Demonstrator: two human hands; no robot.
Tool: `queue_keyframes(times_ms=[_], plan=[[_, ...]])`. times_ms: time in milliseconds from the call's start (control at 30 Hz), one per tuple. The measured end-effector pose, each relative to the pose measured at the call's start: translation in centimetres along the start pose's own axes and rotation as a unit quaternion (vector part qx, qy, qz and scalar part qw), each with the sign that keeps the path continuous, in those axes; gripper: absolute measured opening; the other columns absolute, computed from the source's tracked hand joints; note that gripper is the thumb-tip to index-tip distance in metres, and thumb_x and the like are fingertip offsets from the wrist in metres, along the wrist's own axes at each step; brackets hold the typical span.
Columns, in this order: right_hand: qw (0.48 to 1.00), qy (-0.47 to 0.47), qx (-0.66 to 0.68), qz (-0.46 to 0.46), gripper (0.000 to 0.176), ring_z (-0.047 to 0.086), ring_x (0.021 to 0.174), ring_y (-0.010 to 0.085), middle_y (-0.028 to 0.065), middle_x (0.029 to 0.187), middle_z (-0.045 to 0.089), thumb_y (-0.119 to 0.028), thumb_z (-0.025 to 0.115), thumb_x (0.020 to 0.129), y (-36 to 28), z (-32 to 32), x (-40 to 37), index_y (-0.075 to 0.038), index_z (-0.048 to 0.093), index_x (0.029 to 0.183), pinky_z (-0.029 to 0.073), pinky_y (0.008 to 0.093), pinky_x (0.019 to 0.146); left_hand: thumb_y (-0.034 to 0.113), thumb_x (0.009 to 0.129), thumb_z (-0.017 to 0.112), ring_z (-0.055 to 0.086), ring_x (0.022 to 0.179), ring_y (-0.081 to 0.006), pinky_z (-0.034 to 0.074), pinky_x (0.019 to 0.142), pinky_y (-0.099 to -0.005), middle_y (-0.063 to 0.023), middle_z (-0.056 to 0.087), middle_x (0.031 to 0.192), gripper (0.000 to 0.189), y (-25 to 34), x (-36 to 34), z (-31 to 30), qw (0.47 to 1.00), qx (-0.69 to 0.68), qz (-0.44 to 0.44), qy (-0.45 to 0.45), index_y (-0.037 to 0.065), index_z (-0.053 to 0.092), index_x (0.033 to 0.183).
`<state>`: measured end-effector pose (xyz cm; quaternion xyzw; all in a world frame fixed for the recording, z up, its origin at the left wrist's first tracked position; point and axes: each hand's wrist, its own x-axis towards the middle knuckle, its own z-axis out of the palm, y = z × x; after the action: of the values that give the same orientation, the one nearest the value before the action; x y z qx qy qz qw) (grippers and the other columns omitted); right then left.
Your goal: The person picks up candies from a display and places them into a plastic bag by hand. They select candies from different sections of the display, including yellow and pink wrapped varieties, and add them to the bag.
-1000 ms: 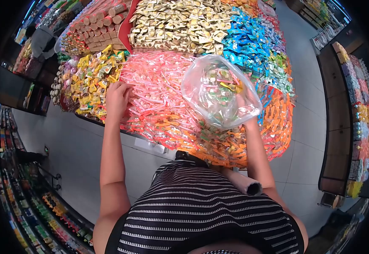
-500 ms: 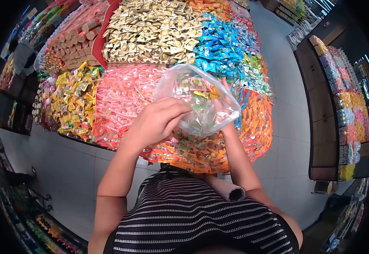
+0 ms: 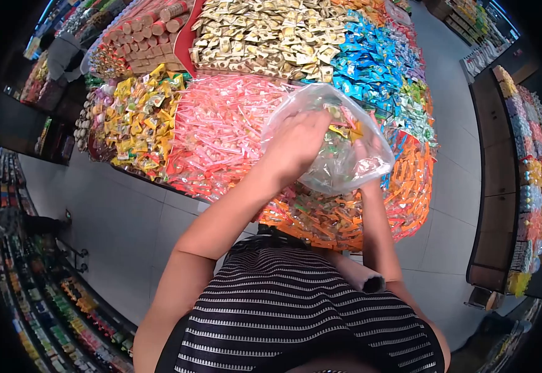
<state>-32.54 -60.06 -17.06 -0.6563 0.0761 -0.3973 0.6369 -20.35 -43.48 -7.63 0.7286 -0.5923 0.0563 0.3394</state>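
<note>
A clear plastic bag [image 3: 333,177] is held with its mouth up over the candy display. Several wrapped candies [image 3: 350,129] show inside it, one with a yellow wrapper. My right hand [image 3: 369,160] grips the bag at its right side, its fingers seen partly through the plastic. My left hand [image 3: 299,142] reaches over the near left rim into the bag's mouth, fingers bent and close together. The fingertips are hidden, so what they hold cannot be made out. Pink-wrapped candies [image 3: 221,118] lie left of the bag, and orange-wrapped candies [image 3: 320,217] lie below it.
Yellow-wrapped candies [image 3: 137,121], cream packets [image 3: 264,37] and blue packets [image 3: 370,62] fill other sections. A red divider [image 3: 187,40] stands by brown rolls [image 3: 150,37]. Another display [image 3: 494,186] is across the aisle at right; shelves [image 3: 41,298] line the lower left.
My left hand has moved from beside the bag's left rim into its mouth. The whole view has shifted, so the display and bag appear farther right. My right hand still holds the bag.
</note>
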Motion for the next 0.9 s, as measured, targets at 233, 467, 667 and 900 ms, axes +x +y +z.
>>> queue_keyframes(times_ms=[233,467,667,900], plan=[[0.996,-0.015,-0.065,-0.061,0.069,0.041,0.135,0.0255,0.0159,0.146,0.042,-0.021,0.059,0.093,0.4,0.6,0.4,0.003,0.028,0.150,0.033,0.0377,0.112,-0.004,0.073,0.066,0.061,0.107,-0.0337,0.050,0.092,-0.0412,-0.0153,0.064,0.112,0.036,1.6,-6.2,-1.7,0.994,-0.106,-0.022,-0.015,0.002,0.063,0.108],[0.982,-0.038,-0.166,-0.082,0.073,0.041,0.135,0.0252,0.0148,0.146,0.043,-0.029,0.063,0.091,0.2,-1.1,-0.1,0.002,0.031,0.148,0.034,0.0366,0.110,0.000,0.071,0.072,0.058,0.106,-0.0328,0.048,0.092,-0.0416,-0.0129,0.062,0.111,0.045,1.4,-6.1,-0.4,1.000,-0.008,-0.029,-0.004,0.004,0.063,0.115],[0.984,-0.026,-0.168,-0.058,0.075,0.042,0.134,0.0250,0.0123,0.146,0.043,-0.032,0.067,0.090,1.0,-1.2,0.0,0.002,0.034,0.147,0.035,0.0370,0.109,0.001,0.069,0.074,0.056,0.103,-0.0284,0.048,0.090,-0.0377,-0.0096,0.059,0.102,0.042,1.1,-6.9,-1.8,0.999,-0.009,0.036,0.006,0.004,0.064,0.110],[0.981,-0.004,-0.172,-0.088,0.070,0.049,0.129,0.0300,0.0196,0.139,0.051,-0.033,0.063,0.089,1.3,-1.1,0.1,0.004,0.039,0.144,0.038,0.0392,0.107,0.006,0.082,0.073,0.055,0.087,-0.0089,0.045,0.071,-0.0237,-0.0043,0.062,0.108,0.032,-3.5,-14.2,-6.5,0.922,-0.188,-0.170,0.293,0.003,0.062,0.112]])
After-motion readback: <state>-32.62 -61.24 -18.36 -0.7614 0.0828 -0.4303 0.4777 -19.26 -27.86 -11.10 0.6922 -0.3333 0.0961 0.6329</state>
